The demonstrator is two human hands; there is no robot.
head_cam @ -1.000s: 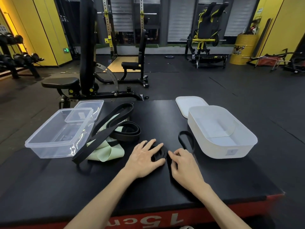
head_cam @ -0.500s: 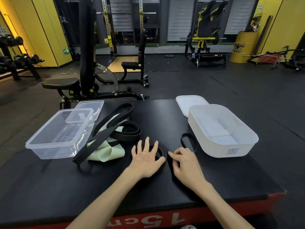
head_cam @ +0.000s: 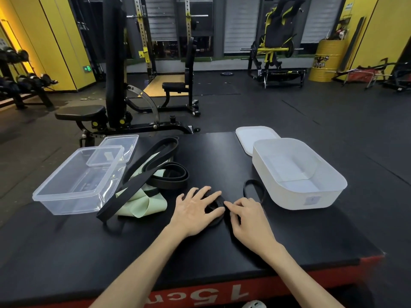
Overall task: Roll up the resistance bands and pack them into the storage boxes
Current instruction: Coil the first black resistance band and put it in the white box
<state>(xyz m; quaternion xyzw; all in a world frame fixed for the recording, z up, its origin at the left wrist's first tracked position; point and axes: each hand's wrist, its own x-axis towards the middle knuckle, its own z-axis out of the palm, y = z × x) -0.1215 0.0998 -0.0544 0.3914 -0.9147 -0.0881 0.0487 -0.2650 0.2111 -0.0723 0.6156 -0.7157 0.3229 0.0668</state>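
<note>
Near the front middle of the black padded platform (head_cam: 218, 156), a narrow black resistance band (head_cam: 216, 220) lies partly wound into a flat coil. The left hand (head_cam: 195, 210) presses down on that coil, palm flat and fingers straight and spread. The right hand (head_cam: 250, 216) sits just beside it, the two hands almost touching. Its fingers are curled, and its fingertips (head_cam: 228, 204) pinch the strap at the coil's right edge. The unwound part of the same band shows as a loose loop (head_cam: 253, 188) just beyond the right hand, close to the near left corner of an open white rectangular plastic box (head_cam: 298, 197). A flat white lid (head_cam: 255, 136) lies behind that box, against its far left corner. On the platform's left side stands a clear rectangular plastic box (head_cam: 66, 196) with a clear lid (head_cam: 115, 150) resting across its far rim. Between it and the left hand, several wider black bands (head_cam: 171, 181) lie heaped over a pale green flat band (head_cam: 142, 205).
</note>
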